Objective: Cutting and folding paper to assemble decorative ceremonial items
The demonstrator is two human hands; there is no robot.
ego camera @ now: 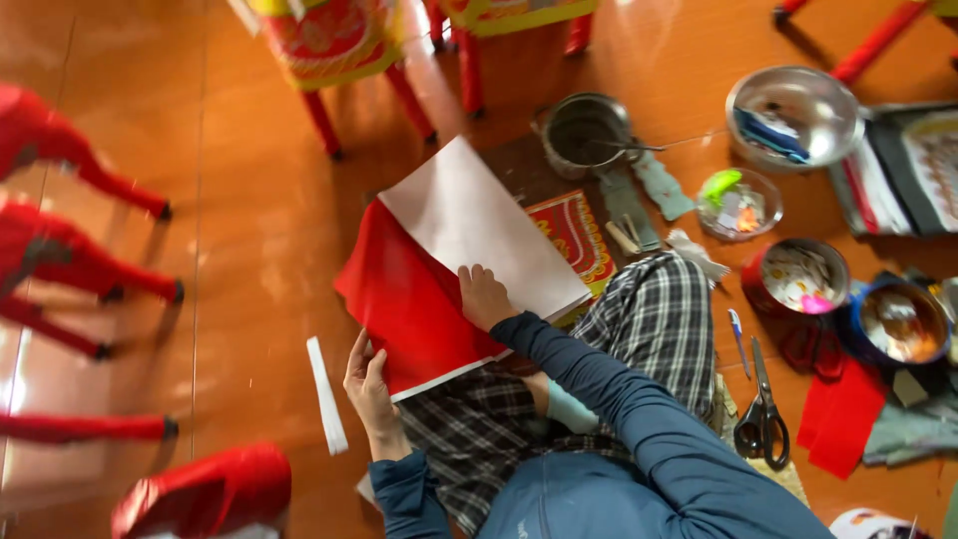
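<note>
Orange tiled floor [239, 230] lies open at the left centre, edged by red stool legs [90, 269] far left; bowls [793, 110], a metal pot [584, 135] and scissors [763, 419] crowd the right; a white paper strip [326, 394] lies near the left hand [371, 389], which pinches the near edge of a red-and-white paper sheet [419, 299] on the lap; the right hand [486, 297] presses flat on its middle.
</note>
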